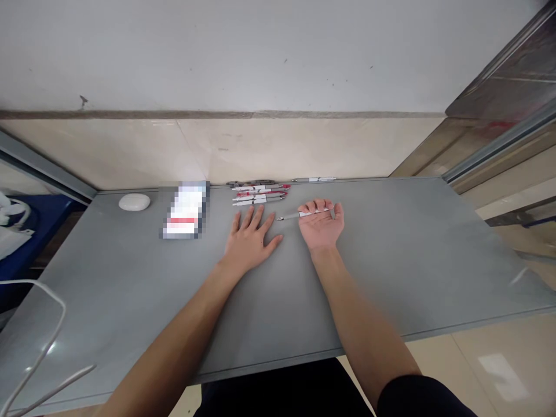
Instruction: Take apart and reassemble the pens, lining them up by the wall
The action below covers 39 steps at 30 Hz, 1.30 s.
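My left hand (pixel 249 242) lies flat, palm down, on the grey table with its fingers spread and nothing held. To its right, my right hand (pixel 320 226) is turned palm up, its fingers curled over a white pen (pixel 290 217) whose metal tip points left toward my left hand. Several pens (pixel 260 194), white, red and dark, lie side by side just beyond my left fingertips. Another pen (pixel 315 179) rests along the table's back edge, beyond my right hand.
On the left of the grey table (pixel 391 260) are a blurred phone (pixel 186 209) and a white oval case (pixel 134 202). A white cable (pixel 61 324) loops over the near left corner. A tiled wall (pixel 304 145) stands behind the table.
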Tool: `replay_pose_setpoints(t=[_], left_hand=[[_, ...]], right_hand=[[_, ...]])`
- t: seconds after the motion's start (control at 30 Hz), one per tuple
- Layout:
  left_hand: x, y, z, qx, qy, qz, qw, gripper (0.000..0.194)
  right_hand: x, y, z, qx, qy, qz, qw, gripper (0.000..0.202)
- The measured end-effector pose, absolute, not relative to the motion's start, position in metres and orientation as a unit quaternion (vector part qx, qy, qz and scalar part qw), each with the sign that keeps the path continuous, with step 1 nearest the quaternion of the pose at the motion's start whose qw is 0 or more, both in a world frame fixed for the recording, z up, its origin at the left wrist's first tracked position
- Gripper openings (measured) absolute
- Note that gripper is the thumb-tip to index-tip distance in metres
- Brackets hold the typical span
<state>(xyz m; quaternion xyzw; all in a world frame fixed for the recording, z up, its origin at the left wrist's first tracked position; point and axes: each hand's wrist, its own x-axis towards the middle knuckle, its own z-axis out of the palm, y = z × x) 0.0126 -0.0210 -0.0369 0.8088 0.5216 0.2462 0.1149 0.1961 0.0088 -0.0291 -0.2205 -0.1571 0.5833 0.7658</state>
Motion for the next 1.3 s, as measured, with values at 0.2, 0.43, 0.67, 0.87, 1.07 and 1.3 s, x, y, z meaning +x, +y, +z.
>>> replay_pose_setpoints(t=[0.2,0.43,0.67,0.87,1.07,1.3], left_hand=[[0.0123,-0.0207,-0.0376,0.814,0.526,0.227,0.097,0.06],[0.0118,-0.0199,-0.0394,0.815,0.524,0.231,0.088,0.06],[0.0116,-0.0195,-0.0384,0.817,0.525,0.223,0.09,0.061],[0.0113,-0.0193,-0.0393,0.814,0.526,0.231,0.093,0.061],[0.0129,-0.0223,-0.0337,0.832,0.54,0.124,0.008,0.063],[0.0128,-0.0225,-0.0323,0.834,0.543,0.095,-0.018,0.063]], right_hand=[[0.1962,0.009,-0.0287,-0.243,-0.159,0.572,0.767,0.032],[0.1992,0.0082,-0.0283,-0.177,-0.12,0.591,0.778,0.03],[0.2018,0.0044,-0.0235,-0.208,-0.134,0.575,0.78,0.027],[0.2026,0.0047,-0.0246,-0.182,-0.122,0.586,0.78,0.032],[0.2022,0.0067,-0.0256,-0.175,-0.099,0.592,0.781,0.037],[0.2014,0.0066,-0.0252,-0.154,-0.091,0.6,0.78,0.037]])
